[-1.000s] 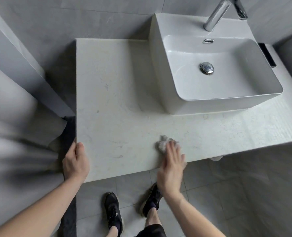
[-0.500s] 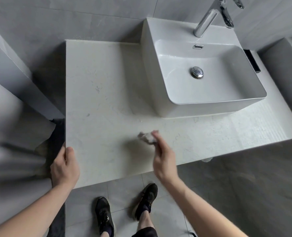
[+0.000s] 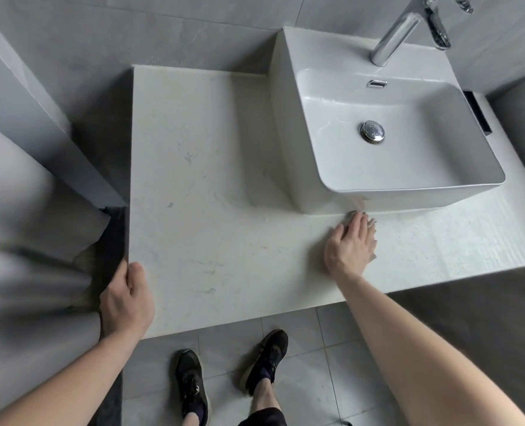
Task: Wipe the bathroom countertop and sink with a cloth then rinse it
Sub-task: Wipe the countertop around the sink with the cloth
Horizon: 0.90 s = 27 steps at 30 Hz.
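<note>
The pale marble countertop [image 3: 212, 192] carries a white rectangular vessel sink [image 3: 295, 142] at its right, with a chrome drain plug [image 3: 372, 132] and a chrome faucet [image 3: 393, 38] behind. My right hand [image 3: 350, 245] lies flat with straight fingers on a small grey-white cloth [image 3: 371, 224], pressing it onto the counter right in front of the sink's front wall. Most of the cloth is hidden under the hand. My left hand [image 3: 127, 298] grips the counter's front left corner, thumb on top.
Grey tiled walls [image 3: 70, 56] close in behind and to the left. A dark gap [image 3: 113, 241] runs along the counter's left edge. A black slot [image 3: 478, 112] sits right of the sink. My two black shoes [image 3: 190, 385] stand on the grey floor tiles below.
My right hand has swept the cloth to the right and away from me, from the counter's front middle up to the base of the sink. The left hand keeps its grip on the corner.
</note>
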{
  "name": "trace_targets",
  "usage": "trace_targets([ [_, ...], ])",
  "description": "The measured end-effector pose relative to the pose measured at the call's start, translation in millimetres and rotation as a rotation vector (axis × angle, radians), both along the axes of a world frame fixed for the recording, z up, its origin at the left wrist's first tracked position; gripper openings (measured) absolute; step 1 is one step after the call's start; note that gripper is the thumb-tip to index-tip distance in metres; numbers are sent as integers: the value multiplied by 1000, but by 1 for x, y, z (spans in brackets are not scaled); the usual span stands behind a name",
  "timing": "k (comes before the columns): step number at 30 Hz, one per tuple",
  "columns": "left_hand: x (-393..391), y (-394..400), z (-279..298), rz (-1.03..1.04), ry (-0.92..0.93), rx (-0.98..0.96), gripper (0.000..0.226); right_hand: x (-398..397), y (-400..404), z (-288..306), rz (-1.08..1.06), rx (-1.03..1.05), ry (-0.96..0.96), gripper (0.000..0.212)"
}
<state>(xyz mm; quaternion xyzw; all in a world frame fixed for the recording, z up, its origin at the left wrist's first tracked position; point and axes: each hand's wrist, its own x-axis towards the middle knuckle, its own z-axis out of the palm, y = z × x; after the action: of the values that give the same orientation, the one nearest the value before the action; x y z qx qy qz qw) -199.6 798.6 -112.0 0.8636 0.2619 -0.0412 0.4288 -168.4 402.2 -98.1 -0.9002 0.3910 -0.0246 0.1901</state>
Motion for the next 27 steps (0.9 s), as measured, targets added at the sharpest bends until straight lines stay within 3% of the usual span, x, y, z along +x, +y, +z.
trace_targets([
  [6,-1,-2,3,-5,18,2,35,-12,90,-3,130,54,-132,56],
  [10,0,-2,4,8,28,-1,36,-34,150,-1,544,121,-127,88],
  [13,0,-3,2,15,11,14,33,-45,205,-4,814,175,-152,85],
  [16,1,0,-2,18,-10,32,35,-42,229,-7,927,217,-170,72],
  [21,-1,0,-1,13,-21,8,36,-35,176,8,772,445,-240,71],
  [24,0,-1,2,7,-17,-24,37,-34,108,14,478,351,-336,60],
  [27,0,1,0,28,6,-38,48,-36,41,16,222,220,-267,49],
])
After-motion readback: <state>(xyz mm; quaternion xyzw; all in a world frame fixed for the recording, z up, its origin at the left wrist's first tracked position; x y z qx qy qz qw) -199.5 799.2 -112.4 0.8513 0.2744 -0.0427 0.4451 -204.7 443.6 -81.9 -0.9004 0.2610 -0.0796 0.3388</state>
